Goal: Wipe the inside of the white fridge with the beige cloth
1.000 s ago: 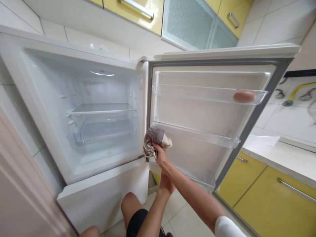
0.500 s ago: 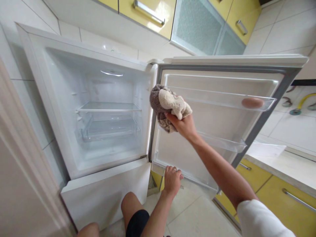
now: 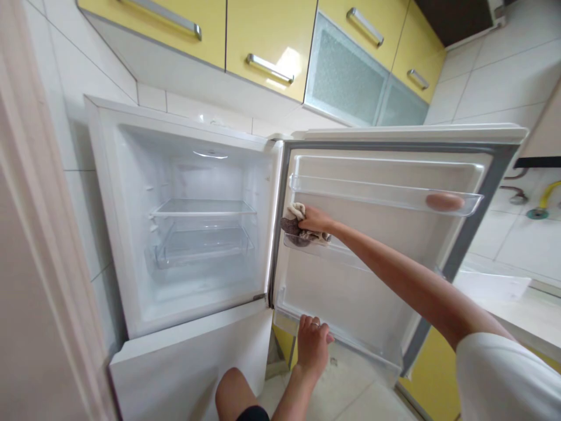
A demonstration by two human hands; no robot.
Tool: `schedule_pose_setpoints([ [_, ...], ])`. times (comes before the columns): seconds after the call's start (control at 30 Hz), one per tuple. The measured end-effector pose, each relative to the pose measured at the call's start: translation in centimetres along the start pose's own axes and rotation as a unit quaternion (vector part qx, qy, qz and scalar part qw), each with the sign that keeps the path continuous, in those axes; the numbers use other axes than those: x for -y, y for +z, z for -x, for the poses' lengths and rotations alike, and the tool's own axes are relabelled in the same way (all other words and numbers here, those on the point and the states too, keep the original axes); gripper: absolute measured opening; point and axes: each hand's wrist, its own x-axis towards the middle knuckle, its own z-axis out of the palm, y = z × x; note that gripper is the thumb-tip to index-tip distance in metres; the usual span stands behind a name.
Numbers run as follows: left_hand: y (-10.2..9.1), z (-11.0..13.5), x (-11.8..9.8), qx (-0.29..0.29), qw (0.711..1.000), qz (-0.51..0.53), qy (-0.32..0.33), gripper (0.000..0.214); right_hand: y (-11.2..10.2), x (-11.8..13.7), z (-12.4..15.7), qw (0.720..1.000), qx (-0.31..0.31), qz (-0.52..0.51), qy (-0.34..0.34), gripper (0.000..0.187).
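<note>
My right hand (image 3: 316, 218) is closed on a bunched brown-and-cream cloth (image 3: 293, 225). It presses the cloth into the hinge-side end of the middle door shelf (image 3: 350, 256), a clear bin on the inside of the open fridge door (image 3: 394, 234). Part of the cloth shows through the clear plastic. My left hand (image 3: 314, 345) wears a ring, and its fingers are curled over the front edge of the bottom door shelf (image 3: 368, 355).
To the left, the fridge compartment (image 3: 197, 286) stands open with a glass shelf (image 3: 205, 207) and a clear drawer (image 3: 205, 245). A reddish-brown oval thing (image 3: 445, 202) lies in the top door shelf (image 3: 385, 195). Yellow cabinets (image 3: 267, 35) hang above. My knee (image 3: 234, 389) is near the lower door.
My right hand has lowered the cloth from in front of the door into the middle door shelf. My left hand keeps its hold on the bottom shelf. The view has shifted.
</note>
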Motion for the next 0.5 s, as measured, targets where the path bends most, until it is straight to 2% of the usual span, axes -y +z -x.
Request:
schedule_pose_setpoints([
  [0.13,0.2,0.0,0.1,-0.002,1.000,-0.001,0.003,0.006,-1.2,-0.1,0.5,0.995,0.095,0.001,0.023,0.023],
  [0.2,0.2,-0.1,0.1,0.002,1.000,-0.004,0.002,0.006,-2.2,-0.6,1.2,0.990,0.139,0.000,0.022,0.017],
  [0.37,0.5,-0.2,0.2,-0.004,1.000,-0.011,0.011,0.005,-4.3,-2.3,2.3,0.980,0.200,-0.008,0.020,0.021],
  [0.5,0.6,-0.1,0.3,-0.017,1.000,-0.011,0.024,0.005,-5.7,-4.6,4.4,0.973,0.222,-0.005,0.057,0.020],
])
